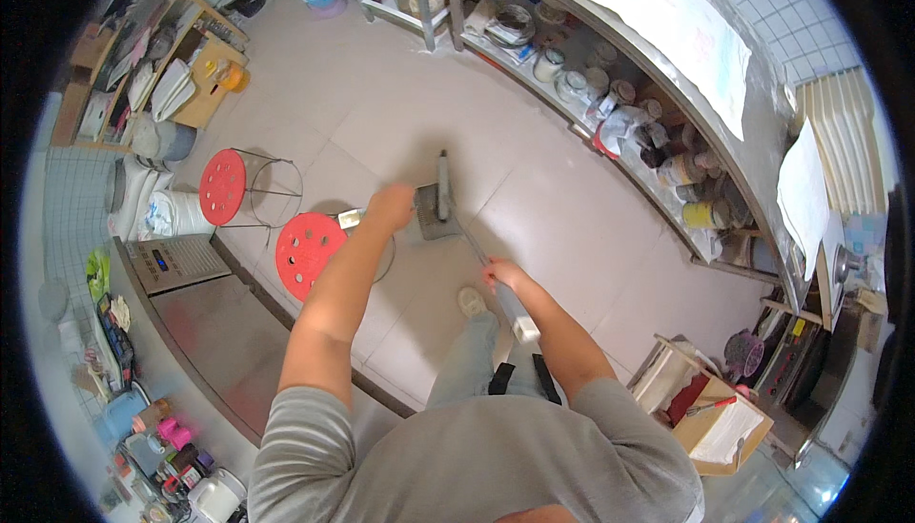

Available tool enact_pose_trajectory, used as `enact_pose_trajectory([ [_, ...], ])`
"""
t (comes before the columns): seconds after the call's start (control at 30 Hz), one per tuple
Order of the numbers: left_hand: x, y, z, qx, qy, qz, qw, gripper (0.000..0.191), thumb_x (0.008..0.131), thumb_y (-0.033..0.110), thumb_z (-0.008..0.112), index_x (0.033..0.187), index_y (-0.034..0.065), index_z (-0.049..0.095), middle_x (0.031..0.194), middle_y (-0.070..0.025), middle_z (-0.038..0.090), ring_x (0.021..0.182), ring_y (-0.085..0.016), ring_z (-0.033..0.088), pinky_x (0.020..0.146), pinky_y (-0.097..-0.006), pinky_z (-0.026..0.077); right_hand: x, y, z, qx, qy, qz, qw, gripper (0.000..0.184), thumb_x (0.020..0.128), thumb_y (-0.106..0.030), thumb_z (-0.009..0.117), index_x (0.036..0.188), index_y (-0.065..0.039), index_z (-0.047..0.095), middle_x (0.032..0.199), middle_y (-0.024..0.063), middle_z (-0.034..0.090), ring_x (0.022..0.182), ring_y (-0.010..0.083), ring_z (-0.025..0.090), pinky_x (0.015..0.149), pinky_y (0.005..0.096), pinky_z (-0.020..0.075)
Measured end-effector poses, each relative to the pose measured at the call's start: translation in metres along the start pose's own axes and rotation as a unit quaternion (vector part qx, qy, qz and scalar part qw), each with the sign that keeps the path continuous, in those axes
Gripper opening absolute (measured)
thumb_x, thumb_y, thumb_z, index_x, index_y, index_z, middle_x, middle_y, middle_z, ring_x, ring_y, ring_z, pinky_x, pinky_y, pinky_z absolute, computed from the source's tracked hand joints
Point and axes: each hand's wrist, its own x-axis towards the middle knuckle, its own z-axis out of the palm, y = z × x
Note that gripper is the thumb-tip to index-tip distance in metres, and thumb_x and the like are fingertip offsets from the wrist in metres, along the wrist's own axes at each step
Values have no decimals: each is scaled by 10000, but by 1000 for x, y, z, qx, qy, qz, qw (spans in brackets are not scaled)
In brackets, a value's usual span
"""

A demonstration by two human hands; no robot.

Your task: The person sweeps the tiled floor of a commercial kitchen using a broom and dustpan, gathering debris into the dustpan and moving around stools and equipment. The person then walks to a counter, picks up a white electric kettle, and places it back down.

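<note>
My right hand is closed round the long grey handle of a broom, whose white end points back toward my body. The broom's narrow head lies over a grey dustpan with a toothed edge. My left hand makes a fist right beside the dustpan and appears to grip its upright handle, which the fist mostly hides. The dustpan is above or on the tiled floor; the exact gap cannot be told. One shoe shows just below the dustpan.
Two red round stools stand at the left, one close under my left forearm. A metal counter runs along the lower left. On the right is a long workbench with jars on its low shelf. An open box sits lower right.
</note>
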Motion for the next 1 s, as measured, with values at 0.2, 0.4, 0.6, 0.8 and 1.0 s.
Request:
enact_pose_trajectory([
  [0.2, -39, -53, -4, -85, 68, -77, 991, 294, 725, 241, 595, 953, 56, 574, 938, -131, 596, 863, -316, 567, 726, -408, 460, -62, 9, -48, -112, 192, -71, 972, 510, 698, -8, 488, 1194, 48, 380, 561, 107, 510, 400, 189, 474, 379, 311, 395],
  [0.4, -11, -61, -10, -41, 52, -118, 991, 274, 716, 254, 628, 932, 90, 588, 956, -124, 586, 877, -302, 570, 730, -396, 469, 27, -30, -41, -257, 195, 2, 946, 451, 686, -60, 529, 1118, 48, 458, 689, 155, 562, 477, 219, 553, 421, 332, 438],
  [0.6, 20, -62, -27, -41, 9, -157, 987, 304, 701, 251, 650, 950, 91, 583, 948, -130, 588, 877, -308, 571, 727, -398, 474, 70, -72, -36, -171, -30, -33, 984, 431, 721, -86, 526, 1137, 16, 475, 541, 68, 514, 447, 159, 494, 435, 298, 427],
  [0.8, 25, -83, -74, -110, 14, -214, 971, 391, 703, 251, 657, 1057, 109, 568, 930, -153, 598, 871, -288, 576, 724, -401, 462, -3, -113, -136, -130, 23, -59, 989, 409, 712, -39, 501, 1119, -18, 470, 557, 54, 486, 424, 141, 474, 389, 296, 415],
  [1.0, 22, -122, -81, -169, 97, -254, 947, 357, 690, 185, 664, 999, 26, 579, 865, -199, 602, 820, -315, 586, 717, -374, 463, 88, -191, -207, -254, 265, -80, 927, 277, 669, -151, 615, 918, -32, 592, 624, 178, 548, 575, 258, 571, 553, 353, 465],
])
